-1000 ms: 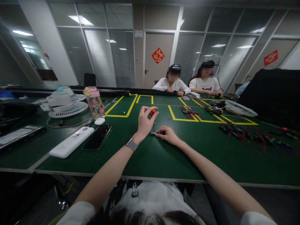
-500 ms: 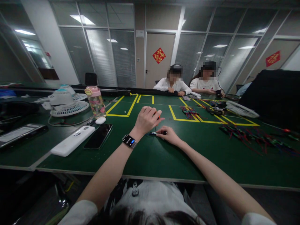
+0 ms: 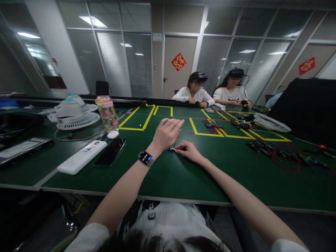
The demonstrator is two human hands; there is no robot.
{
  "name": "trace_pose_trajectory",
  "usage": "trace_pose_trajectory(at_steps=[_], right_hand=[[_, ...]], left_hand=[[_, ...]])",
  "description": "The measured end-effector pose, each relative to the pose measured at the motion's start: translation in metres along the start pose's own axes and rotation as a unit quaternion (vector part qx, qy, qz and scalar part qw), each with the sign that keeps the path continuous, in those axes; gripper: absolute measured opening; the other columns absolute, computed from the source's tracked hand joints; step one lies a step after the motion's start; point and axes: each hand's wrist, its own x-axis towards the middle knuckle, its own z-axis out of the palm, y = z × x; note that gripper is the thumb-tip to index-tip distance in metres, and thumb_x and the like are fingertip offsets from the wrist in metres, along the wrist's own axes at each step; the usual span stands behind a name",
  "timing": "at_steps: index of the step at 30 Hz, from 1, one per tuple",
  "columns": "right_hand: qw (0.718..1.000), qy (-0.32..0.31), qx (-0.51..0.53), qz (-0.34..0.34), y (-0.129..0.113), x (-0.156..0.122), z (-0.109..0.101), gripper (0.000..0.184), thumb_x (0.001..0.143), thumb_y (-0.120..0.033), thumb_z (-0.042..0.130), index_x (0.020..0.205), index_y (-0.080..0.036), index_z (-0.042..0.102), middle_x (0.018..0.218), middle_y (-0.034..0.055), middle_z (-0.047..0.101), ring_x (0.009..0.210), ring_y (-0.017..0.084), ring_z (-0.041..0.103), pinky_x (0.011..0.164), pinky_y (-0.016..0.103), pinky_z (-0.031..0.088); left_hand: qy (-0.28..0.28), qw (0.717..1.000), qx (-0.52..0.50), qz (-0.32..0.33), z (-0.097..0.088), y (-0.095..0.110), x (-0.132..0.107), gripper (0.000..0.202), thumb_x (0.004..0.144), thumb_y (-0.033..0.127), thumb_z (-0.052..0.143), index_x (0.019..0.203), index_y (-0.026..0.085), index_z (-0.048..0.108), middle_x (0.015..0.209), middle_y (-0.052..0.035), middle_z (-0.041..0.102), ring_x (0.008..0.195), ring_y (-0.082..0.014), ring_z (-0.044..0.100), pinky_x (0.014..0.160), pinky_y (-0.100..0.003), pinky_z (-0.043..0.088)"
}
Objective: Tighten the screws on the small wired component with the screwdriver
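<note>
My left hand (image 3: 166, 133), with a smartwatch (image 3: 146, 158) on the wrist, is raised over the green table (image 3: 183, 178), fingers wrapped round the top of a small orange-handled screwdriver that stands upright; only its thin shaft (image 3: 174, 144) shows below the fingers. The shaft's tip meets a small dark part (image 3: 172, 149) lying on the table. My right hand (image 3: 188, 150) rests on the table and pinches that part at its right end.
At the left lie a black phone (image 3: 110, 152), a white power bank (image 3: 81, 157), a pink-lidded bottle (image 3: 107, 113) and a white fan (image 3: 75, 117). Bundles of coloured wires (image 3: 278, 150) lie at the right. Two people sit across the table.
My left hand has rolled over the screwdriver's handle, from a fingertip pinch with the orange handle showing to fingers covering it. The right hand stays in place.
</note>
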Motion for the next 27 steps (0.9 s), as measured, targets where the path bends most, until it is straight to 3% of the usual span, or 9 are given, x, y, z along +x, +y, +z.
trace_pose_trajectory(at_steps=[3, 6, 11, 14, 17, 22, 25, 27], right_hand=[[1.000, 0.001, 0.000, 0.000, 0.000, 0.000, 0.000, 0.017, 0.077, -0.027, 0.068, 0.088, -0.016, 0.075, 0.074, 0.0035, 0.060, 0.066, 0.014, 0.053, 0.064, 0.027, 0.043], [1.000, 0.002, 0.004, 0.000, 0.000, 0.000, 0.000, 0.016, 0.077, -0.027, 0.068, 0.088, -0.016, 0.075, 0.075, 0.0035, 0.061, 0.066, 0.013, 0.053, 0.065, 0.026, 0.044], [1.000, -0.009, -0.004, 0.001, 0.002, 0.002, 0.000, 0.017, 0.077, -0.026, 0.068, 0.088, -0.015, 0.074, 0.076, 0.0038, 0.061, 0.066, 0.013, 0.053, 0.064, 0.026, 0.043], [1.000, -0.007, 0.000, -0.001, 0.003, 0.002, 0.000, 0.018, 0.077, -0.025, 0.068, 0.089, -0.014, 0.074, 0.076, 0.0044, 0.062, 0.067, 0.013, 0.054, 0.065, 0.026, 0.044], [1.000, -0.004, 0.003, -0.005, 0.004, 0.002, 0.001, 0.018, 0.077, -0.026, 0.067, 0.089, -0.015, 0.074, 0.077, 0.0044, 0.062, 0.067, 0.013, 0.055, 0.065, 0.026, 0.044], [1.000, 0.002, 0.002, -0.005, 0.004, 0.001, 0.002, 0.017, 0.076, -0.026, 0.069, 0.088, -0.015, 0.074, 0.077, 0.0046, 0.062, 0.067, 0.013, 0.055, 0.064, 0.026, 0.045], [1.000, 0.003, 0.000, -0.004, 0.002, 0.001, 0.002, 0.018, 0.076, -0.026, 0.069, 0.088, -0.015, 0.074, 0.077, 0.0049, 0.062, 0.067, 0.014, 0.055, 0.064, 0.026, 0.044], [1.000, 0.003, -0.002, -0.004, 0.001, 0.001, 0.001, 0.018, 0.077, -0.026, 0.068, 0.088, -0.014, 0.075, 0.076, 0.0049, 0.062, 0.066, 0.014, 0.055, 0.064, 0.026, 0.044]], left_hand=[[0.001, 1.000, -0.009, 0.007, 0.001, 0.001, 0.001, 0.040, 0.095, 0.017, 0.034, 0.134, 0.012, 0.043, 0.123, -0.0126, 0.059, 0.113, -0.0222, 0.052, 0.098, -0.038, 0.035], [0.004, 1.000, -0.021, -0.007, 0.002, 0.002, 0.000, 0.037, 0.095, 0.023, 0.039, 0.130, 0.013, 0.047, 0.112, -0.0103, 0.063, 0.103, -0.0213, 0.056, 0.094, -0.037, 0.037], [0.022, 0.993, -0.083, -0.086, 0.006, 0.004, -0.001, 0.030, 0.094, 0.031, 0.043, 0.117, 0.016, 0.056, 0.104, -0.0089, 0.064, 0.098, -0.0221, 0.056, 0.088, -0.037, 0.041], [0.039, 0.968, -0.198, -0.148, 0.011, 0.007, 0.000, 0.031, 0.096, 0.021, 0.034, 0.122, 0.019, 0.052, 0.117, -0.0082, 0.060, 0.108, -0.0192, 0.055, 0.092, -0.034, 0.042], [0.062, 0.932, -0.296, -0.198, 0.016, 0.008, 0.001, 0.028, 0.095, 0.018, 0.038, 0.118, 0.020, 0.054, 0.111, -0.0065, 0.061, 0.101, -0.0157, 0.059, 0.088, -0.028, 0.046], [0.088, 0.914, -0.297, -0.262, 0.015, 0.009, 0.001, 0.019, 0.085, 0.025, 0.060, 0.104, 0.021, 0.062, 0.096, -0.0036, 0.057, 0.083, -0.0137, 0.058, 0.076, -0.025, 0.049], [0.082, 0.902, -0.327, -0.271, 0.014, 0.010, 0.002, 0.022, 0.090, 0.025, 0.052, 0.109, 0.022, 0.062, 0.104, -0.0058, 0.058, 0.093, -0.0151, 0.058, 0.081, -0.027, 0.048], [0.086, 0.874, -0.385, -0.285, 0.015, 0.009, 0.003, 0.026, 0.093, 0.022, 0.044, 0.112, 0.021, 0.061, 0.111, -0.0069, 0.061, 0.101, -0.0157, 0.059, 0.086, -0.028, 0.048]])
